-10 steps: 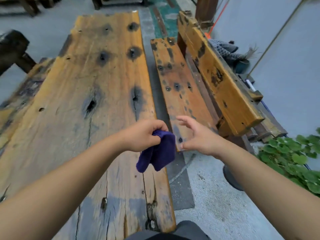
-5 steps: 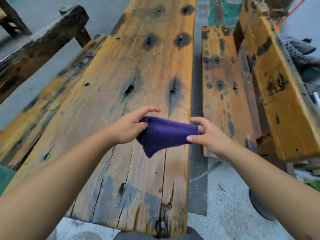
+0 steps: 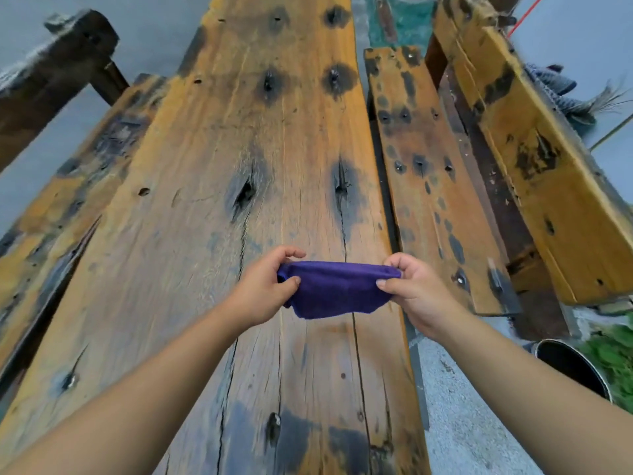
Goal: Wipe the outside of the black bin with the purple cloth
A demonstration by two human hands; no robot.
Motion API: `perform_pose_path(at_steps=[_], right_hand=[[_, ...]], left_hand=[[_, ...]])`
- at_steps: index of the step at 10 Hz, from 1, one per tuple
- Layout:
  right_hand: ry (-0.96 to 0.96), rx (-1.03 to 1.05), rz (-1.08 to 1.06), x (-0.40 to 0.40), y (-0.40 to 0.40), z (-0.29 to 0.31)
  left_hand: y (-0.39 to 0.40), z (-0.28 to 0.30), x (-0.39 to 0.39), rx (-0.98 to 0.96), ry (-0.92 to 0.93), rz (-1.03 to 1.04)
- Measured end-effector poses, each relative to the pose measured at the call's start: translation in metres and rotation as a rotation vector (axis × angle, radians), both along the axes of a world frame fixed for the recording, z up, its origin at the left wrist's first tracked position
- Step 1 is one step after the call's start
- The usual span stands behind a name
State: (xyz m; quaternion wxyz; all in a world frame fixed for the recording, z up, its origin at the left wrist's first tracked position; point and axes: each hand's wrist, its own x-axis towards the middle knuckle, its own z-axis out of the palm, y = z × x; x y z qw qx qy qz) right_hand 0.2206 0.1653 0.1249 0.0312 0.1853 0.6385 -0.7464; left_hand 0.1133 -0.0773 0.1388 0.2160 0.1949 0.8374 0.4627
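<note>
Both hands hold a small purple woven cloth [image 3: 337,290] stretched between them above a long weathered orange-brown wooden plank table [image 3: 239,186]: the left hand [image 3: 263,286] pinches the cloth's left end between thumb and fingers, and the right hand [image 3: 409,286] pinches the right end the same way. Cloth hangs clear of the wood, its lower edge sagging in a soft curve. Round black bin with a pale metal rim [image 3: 572,366] stands on the grey concrete ground [image 3: 459,419] at lower right, well apart from the cloth and below table level; the right forearm covers part of it, and its inside reads only as dark, contents not discernible. Green leafy plants [image 3: 613,351] sit just beside the bin, blurred. A narrower stained wooden bench seat [image 3: 431,180] runs along the table's right side, with a slanted wooden backrest plank [image 3: 534,159] beyond it. Grey patterned fabric bundle [image 3: 555,87] shows past the backrest, partly hidden. Dark wooden beam [image 3: 54,73] at upper left is cut off by the frame. An open strip of concrete lies between the table edge and the bin.
</note>
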Motion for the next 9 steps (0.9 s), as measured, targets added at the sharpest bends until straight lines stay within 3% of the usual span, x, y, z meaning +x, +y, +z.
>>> perform_pose_path(at_steps=[2, 6, 8, 9], right_hand=[[-0.084, 0.052, -0.085, -0.021, -0.017, -0.03], [-0.323, 0.177, -0.202, -0.141, 0.02, -0.137], [-0.414, 0.523, -0.154, -0.197, 0.049, -0.188], [-0.49, 0.815, -0.119, -0.203, 0.059, -0.196]], left_hand=[[-0.02, -0.036, -0.037, 0.03, -0.129, 0.065], [0.044, -0.154, -0.154, -0.231, -0.153, 0.002], [0.074, -0.197, -0.203, -0.317, -0.061, 0.054], [0.075, -0.203, -0.211, -0.394, 0.123, 0.066]])
